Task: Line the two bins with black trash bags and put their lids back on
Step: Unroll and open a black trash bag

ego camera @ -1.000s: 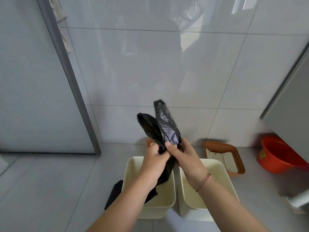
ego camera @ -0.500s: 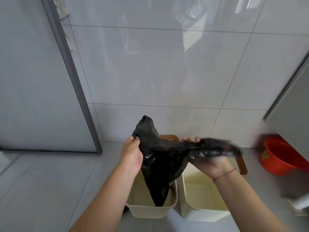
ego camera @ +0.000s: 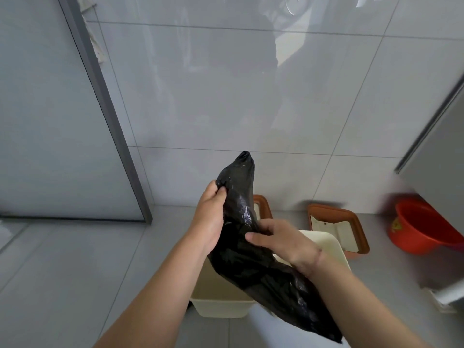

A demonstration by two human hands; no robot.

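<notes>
Showing a tiled corner seen from above: the glossy grey wall tiles (ego camera: 251,96) fill the upper and central frame, and a grey-framed glass panel (ego camera: 50,121) occupies the left side. The grey floor (ego camera: 62,272) runs along the bottom and lower left.

Black trash bag (ego camera: 253,259): held in mid-air at centre frame, bunched and not yet opened, running diagonally from a peak at upper centre down to the lower right, over the two bins.

Left bin (ego camera: 221,307): cream, lidless and unlined, at lower centre, largely covered by the bag and forearm. Right bin (ego camera: 329,244): cream, lidless, just beside it to the right; only its far rim and corner show, and whether the two touch cannot be told.

Red basin (ego camera: 424,227): at the right edge, against a grey cabinet, well apart from the bins.

Right lid (ego camera: 339,229): brown-rimmed, leaning against the wall behind the right bin. Left lid (ego camera: 262,205): brown-rimmed, behind the bag, only one corner visible.

Left hand (ego camera: 209,217): pinching the bag's upper edge between thumb and fingers, left of centre. Right hand (ego camera: 283,241): gripping the bag's middle, fingers spread over the plastic, right of centre.
</notes>
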